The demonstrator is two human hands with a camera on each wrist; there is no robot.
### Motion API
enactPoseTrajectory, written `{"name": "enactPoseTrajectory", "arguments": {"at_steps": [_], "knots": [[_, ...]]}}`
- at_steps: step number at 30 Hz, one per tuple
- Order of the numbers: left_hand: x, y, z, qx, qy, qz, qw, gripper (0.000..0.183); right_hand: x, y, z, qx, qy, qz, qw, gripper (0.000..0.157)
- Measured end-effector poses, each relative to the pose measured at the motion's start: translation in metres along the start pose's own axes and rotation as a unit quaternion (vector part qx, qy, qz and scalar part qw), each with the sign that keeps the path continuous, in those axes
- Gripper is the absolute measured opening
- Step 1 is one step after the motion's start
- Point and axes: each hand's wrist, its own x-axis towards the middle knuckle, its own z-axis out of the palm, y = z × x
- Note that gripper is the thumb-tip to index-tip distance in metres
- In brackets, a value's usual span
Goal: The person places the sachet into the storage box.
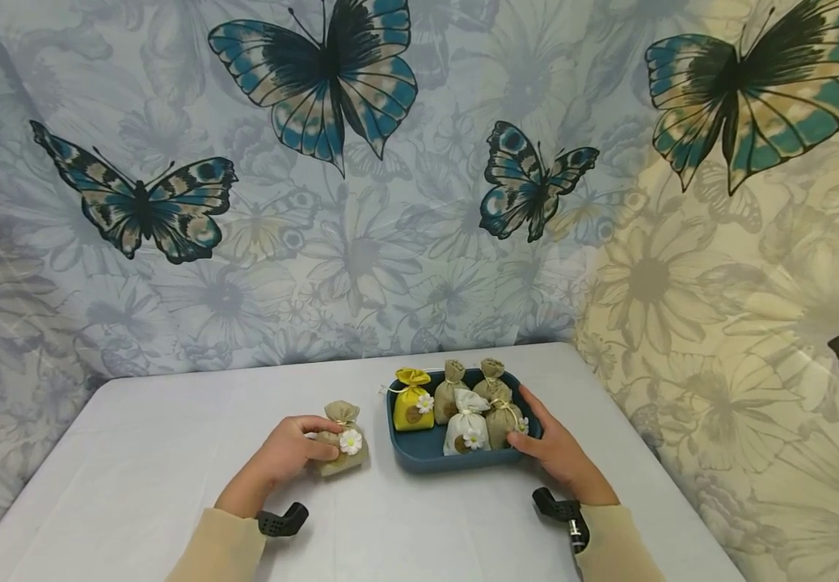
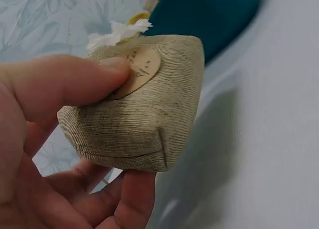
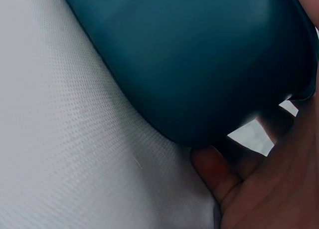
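My left hand (image 1: 284, 453) pinches a beige drawstring sachet (image 1: 344, 463) with a white flower, left of a blue tray (image 1: 456, 463). In the left wrist view the thumb lies over the round paper label (image 2: 142, 72) of this sachet, with fingers curled beneath. At the tray's right end, my right hand (image 1: 561, 453) grips the wall, thumb over the front rim. The right wrist view shows its fingers around the tray's end. Inside the tray stand a yellow sachet (image 1: 414, 411), a white sachet (image 1: 467, 428) and three beige sachets (image 1: 451, 396), several with white flowers.
A white cloth covers the table (image 1: 172, 453). Behind it and along the right side hangs a curtain (image 1: 361, 267) printed with flowers and butterflies. A black wrist device (image 1: 283, 520) sits on each wrist.
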Motion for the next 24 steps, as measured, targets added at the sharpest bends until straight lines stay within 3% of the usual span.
{"name": "enactPoseTrajectory", "arguments": {"at_steps": [10,18,24], "knots": [[-0.005,0.022,0.007,-0.109,-0.001,0.027,0.9937,0.043,0.001,-0.001,-0.002,0.009,-0.003,0.003,1.0,0.091],[-0.002,0.047,0.034,-0.088,0.041,0.074,0.9926,0.038,-0.002,-0.003,-0.002,-0.035,0.005,-0.007,0.999,0.091],[0.002,0.056,0.056,-0.084,0.04,0.109,0.9897,0.037,-0.004,-0.007,-0.001,-0.011,0.001,-0.002,1.0,0.091]]}}
